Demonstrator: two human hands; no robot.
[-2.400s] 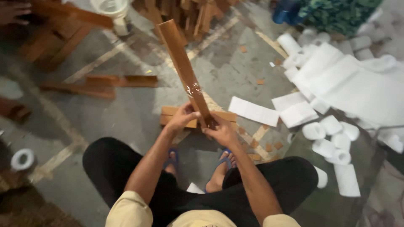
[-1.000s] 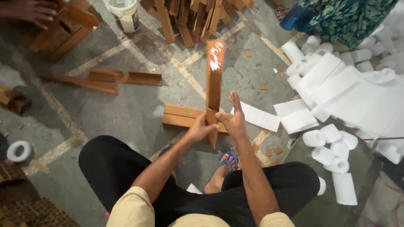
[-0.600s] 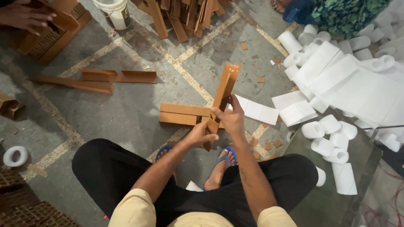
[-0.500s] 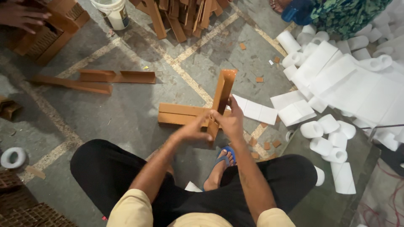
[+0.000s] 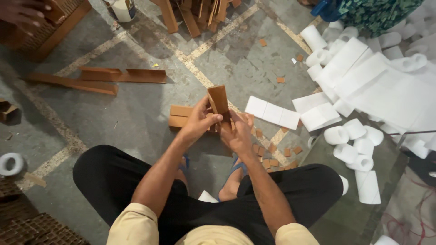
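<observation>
I sit on the concrete floor with my knees apart. Both hands grip a brown cardboard angle strip (image 5: 219, 100) that stands nearly upright in front of me. My left hand (image 5: 198, 121) holds its left side, fingers wrapped round it. My right hand (image 5: 238, 133) holds its lower end from the right. Just behind the strip, flat brown cardboard pieces (image 5: 180, 116) lie on the floor. My feet in blue sandals (image 5: 238, 166) show below my hands.
White foam sheets (image 5: 272, 112) and foam rolls (image 5: 352, 140) pile up at the right. Long cardboard strips (image 5: 125, 75) lie at the left, more stacked at the top (image 5: 190, 13). Small cardboard scraps (image 5: 272, 149) litter the floor. Another person's hand (image 5: 20, 11) works at the top left.
The long strip, first raised high and tilted away, has come down and swung upright towards me; now only its short end shows between my hands.
</observation>
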